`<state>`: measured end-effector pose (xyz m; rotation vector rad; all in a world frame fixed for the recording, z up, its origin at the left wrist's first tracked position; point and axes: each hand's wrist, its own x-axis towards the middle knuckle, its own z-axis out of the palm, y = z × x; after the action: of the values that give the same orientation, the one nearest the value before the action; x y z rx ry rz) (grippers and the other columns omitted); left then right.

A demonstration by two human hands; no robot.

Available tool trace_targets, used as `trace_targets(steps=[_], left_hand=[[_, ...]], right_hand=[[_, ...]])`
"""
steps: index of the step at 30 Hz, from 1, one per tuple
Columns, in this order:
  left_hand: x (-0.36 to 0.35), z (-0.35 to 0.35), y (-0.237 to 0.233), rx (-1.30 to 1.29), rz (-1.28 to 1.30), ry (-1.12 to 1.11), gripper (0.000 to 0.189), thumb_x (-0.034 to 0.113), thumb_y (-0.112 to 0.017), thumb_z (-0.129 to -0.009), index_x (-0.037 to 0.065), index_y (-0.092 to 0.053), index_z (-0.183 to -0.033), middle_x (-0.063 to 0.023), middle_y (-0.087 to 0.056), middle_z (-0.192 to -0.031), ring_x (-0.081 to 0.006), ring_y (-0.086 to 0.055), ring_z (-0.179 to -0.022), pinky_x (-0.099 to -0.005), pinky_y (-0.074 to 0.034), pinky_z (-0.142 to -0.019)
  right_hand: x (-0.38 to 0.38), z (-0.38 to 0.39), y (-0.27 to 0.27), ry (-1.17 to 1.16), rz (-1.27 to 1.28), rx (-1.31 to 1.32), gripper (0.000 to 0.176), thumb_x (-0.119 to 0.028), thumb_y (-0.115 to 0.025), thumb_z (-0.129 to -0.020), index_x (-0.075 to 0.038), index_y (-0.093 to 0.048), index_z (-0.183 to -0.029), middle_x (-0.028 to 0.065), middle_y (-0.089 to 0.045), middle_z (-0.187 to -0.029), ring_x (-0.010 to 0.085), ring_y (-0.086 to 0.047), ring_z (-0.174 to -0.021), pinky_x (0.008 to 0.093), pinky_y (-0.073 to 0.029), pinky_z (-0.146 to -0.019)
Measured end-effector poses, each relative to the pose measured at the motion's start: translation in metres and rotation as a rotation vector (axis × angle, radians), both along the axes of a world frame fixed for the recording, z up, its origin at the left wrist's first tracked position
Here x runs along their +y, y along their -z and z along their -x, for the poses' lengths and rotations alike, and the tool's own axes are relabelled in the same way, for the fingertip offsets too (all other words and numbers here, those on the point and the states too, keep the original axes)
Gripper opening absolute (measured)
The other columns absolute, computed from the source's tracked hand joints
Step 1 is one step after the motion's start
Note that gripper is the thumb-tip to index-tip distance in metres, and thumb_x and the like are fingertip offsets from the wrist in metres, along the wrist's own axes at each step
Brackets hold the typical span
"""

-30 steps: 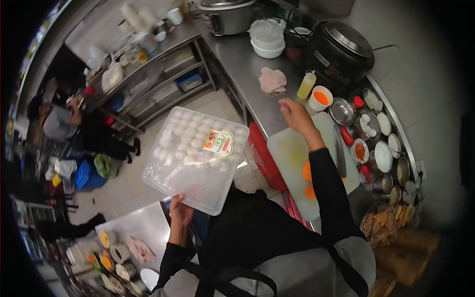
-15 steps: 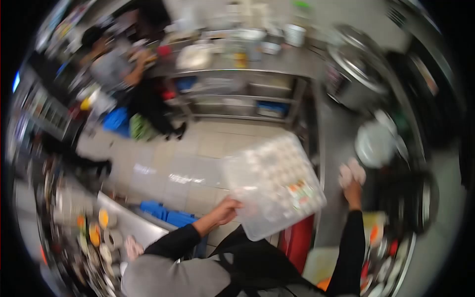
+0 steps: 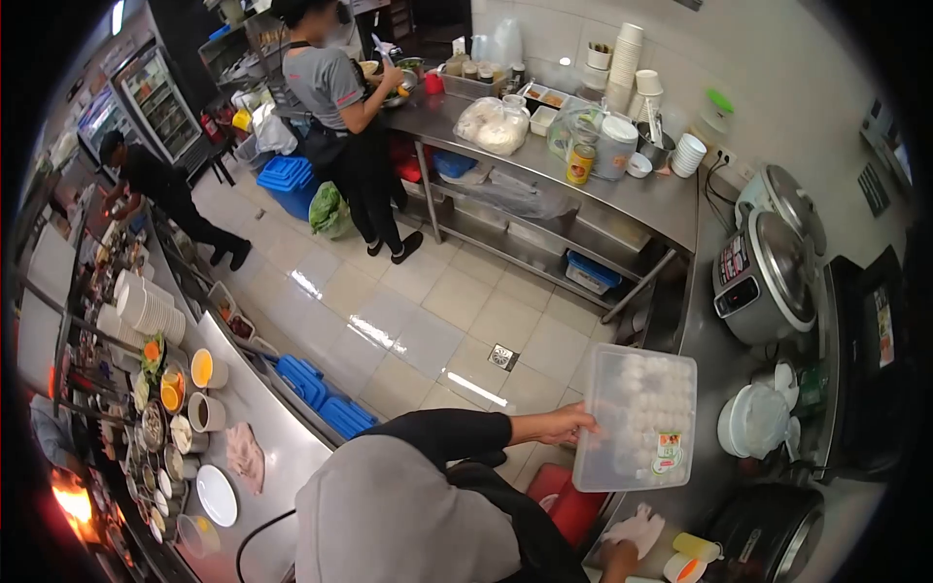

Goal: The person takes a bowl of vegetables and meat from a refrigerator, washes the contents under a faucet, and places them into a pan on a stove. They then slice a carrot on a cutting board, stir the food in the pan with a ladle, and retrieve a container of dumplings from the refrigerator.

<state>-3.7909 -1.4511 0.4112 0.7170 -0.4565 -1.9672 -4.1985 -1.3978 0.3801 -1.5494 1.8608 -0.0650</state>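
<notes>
A clear plastic box [image 3: 637,418] with rows of whitish round pieces and a small label is tilted over the counter's edge. My left hand [image 3: 569,423] grips it by its left side, fingers closed. Low in the view, my right hand [image 3: 619,559] is closed on a pale pink cloth [image 3: 637,528] on the steel counter [image 3: 685,379]. A yellow-topped bottle [image 3: 697,547] and a white tub with orange contents [image 3: 685,568] stand just right of that hand.
Rice cookers [image 3: 768,272] and a white lidded bowl [image 3: 748,420] line the right counter. Food tubs [image 3: 206,412], a plate [image 3: 217,496] and another cloth [image 3: 245,457] lie left. Two people [image 3: 335,87] [image 3: 155,185] work farther back; flames [image 3: 73,500] show lower left.
The view has turned and sharpened. My left hand has moved right with the box, now over the counter edge. My right hand with the cloth has moved down, nearer my body.
</notes>
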Motion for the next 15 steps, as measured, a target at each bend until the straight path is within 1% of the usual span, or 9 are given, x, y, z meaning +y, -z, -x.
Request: trace_targets(steps=[1, 2, 4, 5, 6, 8, 10, 12, 15], left_hand=[[-0.009, 0.010, 0.006, 0.006, 0.004, -0.012, 0.072, 0.013, -0.062, -0.083, 0.017, -0.031, -0.148, -0.0087, -0.053, -0.133, -0.0218, -0.058, -0.117, -0.0433, -0.050, -0.098], [-0.017, 0.021, 0.015, 0.021, 0.005, 0.023, 0.071, 0.012, -0.061, -0.083, 0.017, -0.032, -0.147, -0.0093, -0.053, -0.131, -0.0215, -0.059, -0.116, -0.0423, -0.052, -0.095], [-0.030, 0.044, 0.037, 0.049, -0.001, 0.054, 0.070, 0.012, -0.061, -0.083, 0.017, -0.032, -0.147, -0.0099, -0.053, -0.130, -0.0212, -0.060, -0.114, -0.0413, -0.054, -0.091], [-0.033, 0.054, 0.047, 0.057, 0.037, 0.084, 0.070, 0.012, -0.061, -0.083, 0.017, -0.032, -0.147, -0.0104, -0.055, -0.127, -0.0212, -0.061, -0.112, -0.0408, -0.055, -0.089], [-0.033, 0.065, 0.053, 0.064, 0.076, 0.113, 0.069, 0.012, -0.061, -0.083, 0.016, -0.033, -0.147, -0.0109, -0.056, -0.124, -0.0212, -0.062, -0.110, -0.0403, -0.056, -0.086], [-0.035, 0.089, 0.059, 0.046, 0.041, 0.131, 0.067, 0.012, -0.063, -0.083, 0.014, -0.035, -0.144, -0.0108, -0.059, -0.119, -0.0220, -0.064, -0.103, -0.0407, -0.056, -0.087], [-0.039, 0.113, 0.059, -0.007, 0.029, 0.129, 0.065, 0.013, -0.065, -0.082, 0.013, -0.038, -0.141, -0.0097, -0.061, -0.115, -0.0224, -0.066, -0.099, -0.0404, -0.056, -0.086], [-0.047, 0.131, 0.064, -0.021, 0.052, 0.163, 0.062, 0.014, -0.067, -0.082, 0.012, -0.040, -0.139, -0.0091, -0.060, -0.118, -0.0219, -0.063, -0.104, -0.0401, -0.055, -0.088], [-0.049, 0.153, 0.067, -0.174, 0.097, 0.125, 0.067, 0.023, -0.071, -0.080, 0.012, -0.041, -0.139, -0.0083, -0.058, -0.120, -0.0200, -0.059, -0.108, -0.0395, -0.051, -0.089]], right_hand=[[0.014, -0.040, -0.069, -0.289, -0.275, 0.651, 0.038, -0.010, -0.052, -0.094, -0.006, -0.057, -0.131, 0.0063, -0.064, -0.110, 0.0125, -0.063, -0.089, 0.0309, -0.052, -0.080], [0.020, -0.052, -0.096, -0.297, -0.272, 0.660, 0.038, -0.010, -0.052, -0.094, -0.006, -0.057, -0.131, 0.0063, -0.064, -0.110, 0.0125, -0.063, -0.089, 0.0309, -0.052, -0.080], [0.032, -0.062, -0.130, -0.152, -0.298, 0.490, 0.060, -0.028, -0.069, -0.086, -0.008, -0.049, -0.139, 0.0187, -0.057, -0.134, 0.0361, -0.056, -0.121, 0.0459, -0.045, -0.101], [0.039, -0.069, -0.144, -0.079, -0.243, 0.467, 0.064, -0.044, -0.068, -0.082, -0.009, -0.055, -0.134, 0.0211, -0.057, -0.133, 0.0401, -0.055, -0.121, 0.0484, -0.042, -0.102], [0.050, -0.063, -0.141, -0.085, -0.249, 0.474, 0.064, -0.044, -0.068, -0.082, -0.009, -0.055, -0.134, 0.0211, -0.057, -0.133, 0.0401, -0.055, -0.121, 0.0484, -0.042, -0.102], [0.068, -0.055, -0.129, -0.110, 0.122, 0.335, 0.061, -0.040, -0.068, -0.084, -0.006, -0.056, -0.132, 0.0227, -0.059, -0.129, 0.0413, -0.056, -0.118, 0.0470, -0.043, -0.102], [0.079, -0.058, -0.129, -0.142, 0.156, 0.320, 0.059, -0.036, -0.069, -0.086, -0.003, -0.054, -0.133, 0.0229, -0.062, -0.122, 0.0376, -0.060, -0.110, 0.0446, -0.046, -0.097], [0.092, -0.047, -0.116, -0.074, 0.248, -0.216, 0.059, -0.032, -0.070, -0.089, -0.001, -0.053, -0.135, 0.0215, -0.063, -0.118, 0.0314, -0.062, -0.103, 0.0388, -0.050, -0.091], [0.105, -0.080, -0.152, 0.029, 0.112, -0.334, 0.054, -0.025, -0.070, -0.091, 0.001, -0.053, -0.134, 0.0152, -0.064, -0.114, 0.0234, -0.061, -0.096, 0.0331, -0.050, -0.086]])
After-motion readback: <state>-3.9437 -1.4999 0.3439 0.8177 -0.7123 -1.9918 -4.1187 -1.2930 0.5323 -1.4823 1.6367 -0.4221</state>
